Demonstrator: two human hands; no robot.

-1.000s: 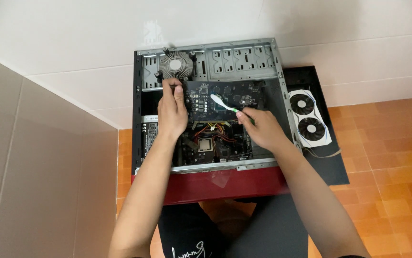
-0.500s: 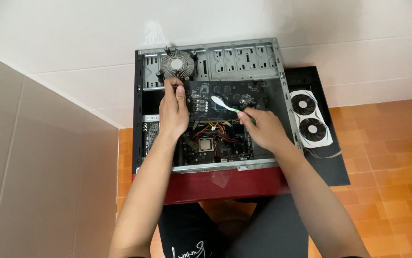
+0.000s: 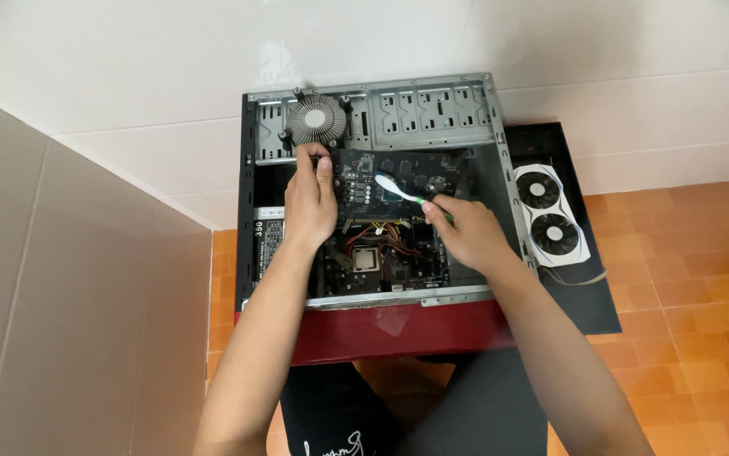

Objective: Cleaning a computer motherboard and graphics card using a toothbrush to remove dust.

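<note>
1. Left hand (image 3: 310, 203) grips the left edge of a dark circuit board (image 3: 398, 181), fingers curled round it, thumb on top.
2. Right hand (image 3: 466, 232) pinches a toothbrush (image 3: 398, 191); white bristle head lies on the board.
3. Board held over the open computer case (image 3: 500, 152), above the motherboard (image 3: 377, 257).
4. Round finned heatsink (image 3: 316, 120) sits just beyond the left hand.
5. Twin-fan cooler shroud (image 3: 548, 214) lies on a black panel (image 3: 588, 295) right of the case; orange tile floor (image 3: 685, 253).

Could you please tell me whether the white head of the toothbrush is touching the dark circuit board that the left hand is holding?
Touching. In the head view, the white-headed toothbrush in the right hand lies on the dark circuit board, no gap visible; the left hand grips the board's left edge.
</note>
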